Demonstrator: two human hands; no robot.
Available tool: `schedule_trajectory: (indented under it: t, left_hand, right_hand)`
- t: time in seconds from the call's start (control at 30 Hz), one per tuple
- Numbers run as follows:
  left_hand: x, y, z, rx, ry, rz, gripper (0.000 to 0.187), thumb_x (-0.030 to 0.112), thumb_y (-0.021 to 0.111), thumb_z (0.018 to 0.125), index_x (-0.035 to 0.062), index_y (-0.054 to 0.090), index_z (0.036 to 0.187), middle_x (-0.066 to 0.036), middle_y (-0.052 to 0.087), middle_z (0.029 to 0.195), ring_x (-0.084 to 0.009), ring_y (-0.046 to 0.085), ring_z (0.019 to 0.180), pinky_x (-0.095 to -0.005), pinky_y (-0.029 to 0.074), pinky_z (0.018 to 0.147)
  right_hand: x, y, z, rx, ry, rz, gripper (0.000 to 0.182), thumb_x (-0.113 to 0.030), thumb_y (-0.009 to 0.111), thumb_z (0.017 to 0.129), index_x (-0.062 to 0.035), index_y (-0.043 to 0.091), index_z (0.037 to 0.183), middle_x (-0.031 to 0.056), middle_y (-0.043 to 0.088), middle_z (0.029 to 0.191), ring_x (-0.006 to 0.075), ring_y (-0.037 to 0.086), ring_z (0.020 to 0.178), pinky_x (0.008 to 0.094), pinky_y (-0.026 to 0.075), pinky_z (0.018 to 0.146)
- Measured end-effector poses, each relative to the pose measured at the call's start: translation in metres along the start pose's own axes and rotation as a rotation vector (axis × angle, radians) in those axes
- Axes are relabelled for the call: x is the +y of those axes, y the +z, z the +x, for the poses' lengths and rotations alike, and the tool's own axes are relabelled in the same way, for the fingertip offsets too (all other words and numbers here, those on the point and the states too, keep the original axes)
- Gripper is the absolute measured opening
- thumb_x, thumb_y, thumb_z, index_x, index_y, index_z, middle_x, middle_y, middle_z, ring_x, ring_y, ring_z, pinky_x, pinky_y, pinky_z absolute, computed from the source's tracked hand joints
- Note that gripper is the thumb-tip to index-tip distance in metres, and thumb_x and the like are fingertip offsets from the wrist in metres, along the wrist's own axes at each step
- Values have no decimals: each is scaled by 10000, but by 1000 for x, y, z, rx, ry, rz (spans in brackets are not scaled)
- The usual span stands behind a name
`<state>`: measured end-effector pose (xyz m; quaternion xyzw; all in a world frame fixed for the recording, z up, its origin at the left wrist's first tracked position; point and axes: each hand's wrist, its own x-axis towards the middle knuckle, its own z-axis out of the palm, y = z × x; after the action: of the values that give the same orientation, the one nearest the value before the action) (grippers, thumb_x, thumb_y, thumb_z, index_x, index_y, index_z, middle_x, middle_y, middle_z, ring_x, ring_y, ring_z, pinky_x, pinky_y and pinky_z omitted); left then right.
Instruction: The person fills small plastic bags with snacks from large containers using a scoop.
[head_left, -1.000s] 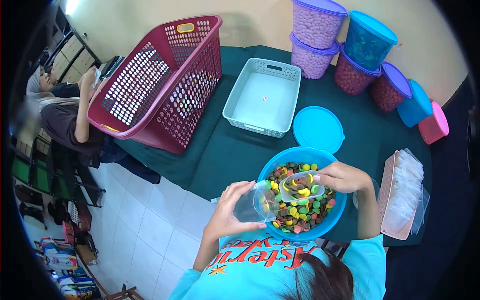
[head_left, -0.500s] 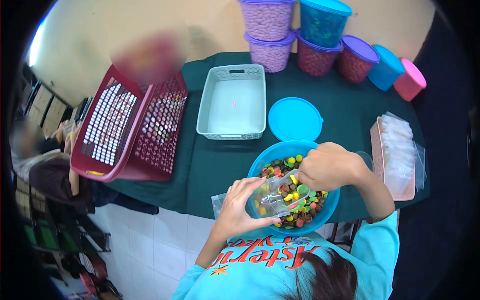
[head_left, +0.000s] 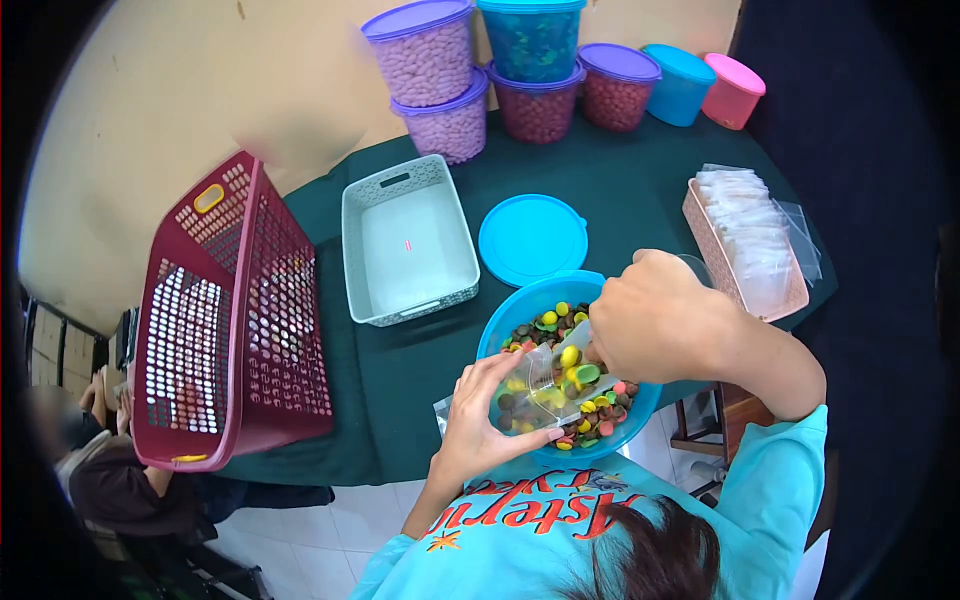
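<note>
**Spill risk at the pouch mouth**

Blue round plastic bowl (head_left: 637, 420) sits at the near edge of the green-clothed table (head_left: 395, 355); a forearm knock could tip it. Left hand (head_left: 472, 418) pinches a clear plastic pouch (head_left: 528, 392), thumb and fingers spread; a slack grip might fold its mouth. Right hand (head_left: 655, 315) closed on a translucent scoop (head_left: 592, 385), lip at pouch; too steep a tilt could shed coloured button-shaped sweets (head_left: 604, 412). Sweets lie in bowl and scoop; pouch contents: cannot tell.

Counts: table 1; maroon mesh basket (head_left: 275, 425) 1; pale green tray (head_left: 405, 280) 1; bowl 1; purple-lidded tubs (head_left: 430, 65) 4, blue-lidded (head_left: 680, 92) 2, pink-lidded (head_left: 731, 104) 1; loose blue lid (head_left: 532, 240) 1; pouch 1 in hand; scoop 1; sweets uncountable.
</note>
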<state>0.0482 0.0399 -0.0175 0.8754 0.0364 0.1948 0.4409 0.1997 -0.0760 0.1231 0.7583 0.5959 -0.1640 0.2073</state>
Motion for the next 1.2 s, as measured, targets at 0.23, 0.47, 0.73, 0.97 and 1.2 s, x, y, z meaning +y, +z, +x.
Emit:
schedule_trajectory:
  t: [0.23, 0.47, 0.73, 0.97, 1.2]
  left_hand:
    - [-4, -2, -3, -52, -29, -69, 834, 307, 807, 489, 19, 452, 1186, -160, 478, 1123, -280, 477, 1025, -385, 383, 867]
    - [-4, -8, -9, -49, -93, -252, 875, 295, 817, 496, 16, 406, 1216, -155, 451, 1168, -261, 442, 1088, -381, 345, 923]
    - [-39, -32, -46, 210, -24, -1284, 1056, 390, 833, 466, -63, 290, 1250, -236, 491, 1113, -305, 541, 991, -398, 426, 871]
    - [-25, -18, -71, 436, -125, -1159, 988, 647, 579, 633, -64, 268, 1245, -254, 481, 1109, -323, 545, 968, -403, 429, 855]
    - [-33, 6, -92, 441, -70, -1550, 901, 651, 412, 749, -35, 183, 1287, -321, 356, 1198, -453, 475, 987, -542, 338, 886]
  right_hand:
    - [-12, -10, -14, -7, 52, -23, 122, -161, 572, 662, -66, 648, 664, 86, 626, 665, 195, 613, 625, 297, 427, 564]
    - [-6, -4, -25, 239, 158, -47, 83, -137, 585, 631, -67, 624, 611, 93, 607, 627, 206, 595, 586, 300, 392, 594]
    - [11, 59, 34, 283, 77, -116, 160, -183, 536, 726, -53, 584, 646, 91, 577, 616, 221, 550, 606, 351, 366, 712]
    - [-3, 117, 100, 801, -60, -306, 68, -88, 549, 659, -66, 526, 719, 55, 526, 700, 191, 507, 779, 399, 333, 871]
    - [12, 122, 116, 839, -331, -199, 93, -72, 545, 670, -67, 526, 761, 50, 528, 730, 198, 507, 800, 442, 320, 873]
